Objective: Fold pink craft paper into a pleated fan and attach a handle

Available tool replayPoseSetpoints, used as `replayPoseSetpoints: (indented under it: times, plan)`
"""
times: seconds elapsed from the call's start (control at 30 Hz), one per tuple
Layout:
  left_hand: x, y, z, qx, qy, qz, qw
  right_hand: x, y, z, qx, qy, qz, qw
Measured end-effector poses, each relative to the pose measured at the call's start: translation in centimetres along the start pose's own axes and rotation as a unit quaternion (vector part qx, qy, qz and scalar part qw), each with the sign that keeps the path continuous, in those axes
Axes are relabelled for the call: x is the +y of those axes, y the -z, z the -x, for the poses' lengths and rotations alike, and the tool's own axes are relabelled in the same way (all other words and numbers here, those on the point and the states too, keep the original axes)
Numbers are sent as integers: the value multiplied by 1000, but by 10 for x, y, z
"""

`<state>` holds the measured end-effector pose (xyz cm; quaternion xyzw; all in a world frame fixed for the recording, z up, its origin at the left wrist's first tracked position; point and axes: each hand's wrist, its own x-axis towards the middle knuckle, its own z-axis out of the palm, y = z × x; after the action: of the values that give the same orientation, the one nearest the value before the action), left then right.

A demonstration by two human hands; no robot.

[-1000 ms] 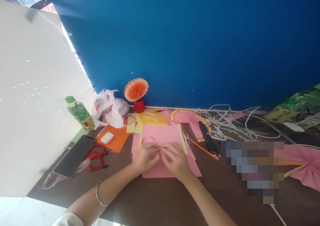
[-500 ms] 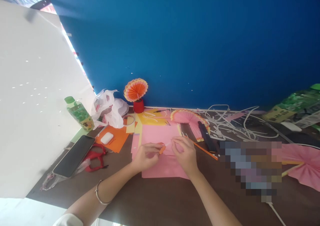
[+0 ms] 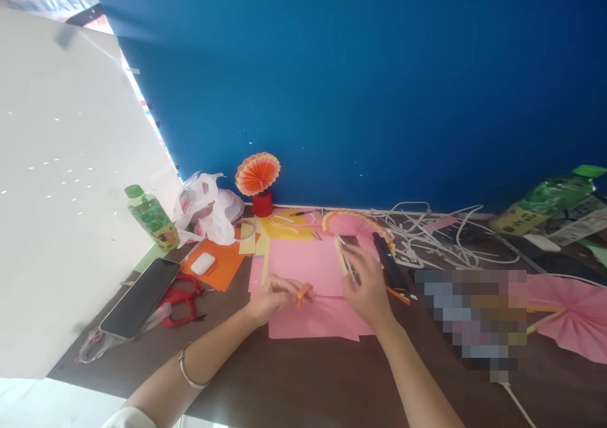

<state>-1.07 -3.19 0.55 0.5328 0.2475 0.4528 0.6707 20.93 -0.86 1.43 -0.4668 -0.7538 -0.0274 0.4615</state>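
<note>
My left hand (image 3: pixel 275 298) pinches a small folded strip of orange paper (image 3: pixel 304 294) over the pink sheets. Those pink paper sheets (image 3: pixel 303 260) lie stacked on the dark table, partly under both hands. To the right, my right hand (image 3: pixel 368 286) hovers by the sheets' right edge, its thumb and fingers apart. I see nothing held in it, though pale and dark bits behind the fingers are hard to make out. Close to that hand lie a black long object (image 3: pixel 389 260) and an orange paper strip (image 3: pixel 398 296).
Left are a phone (image 3: pixel 140 298), red-handled scissors (image 3: pixel 183 305), a white earbud case (image 3: pixel 203 263) on orange paper, a bottle (image 3: pixel 152 216) and a plastic bag (image 3: pixel 215 203). A paper fan flower (image 3: pixel 258 174) stands behind. White cables (image 3: pixel 427 241) and a pink fan (image 3: pixel 576 314) lie right.
My right hand has moved right, away from my left hand, and its fingers have come apart. The orange strip in my left hand has shifted slightly down and left.
</note>
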Motion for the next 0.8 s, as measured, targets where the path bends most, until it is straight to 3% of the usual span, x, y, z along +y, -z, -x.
replayPoseSetpoints:
  times: [0.07,0.2,0.3,0.43,0.6,0.8]
  plan:
    - [2,-1,0,1,30,9,1000,-24,2,0,-88,33,-98,991]
    - [5,2,1,13,67,83,994,-47,-6,7,-175,-70,-252,949]
    - [7,3,1,11,99,165,981,-48,-19,13,-138,-86,-260,952]
    - [10,2,2,35,128,248,960,-48,-30,20,-56,-6,-219,974]
    - [11,4,4,65,149,261,952,-53,-28,26,-53,55,-201,977]
    - [10,8,2,65,169,291,939,-58,-24,23,5,33,-201,979]
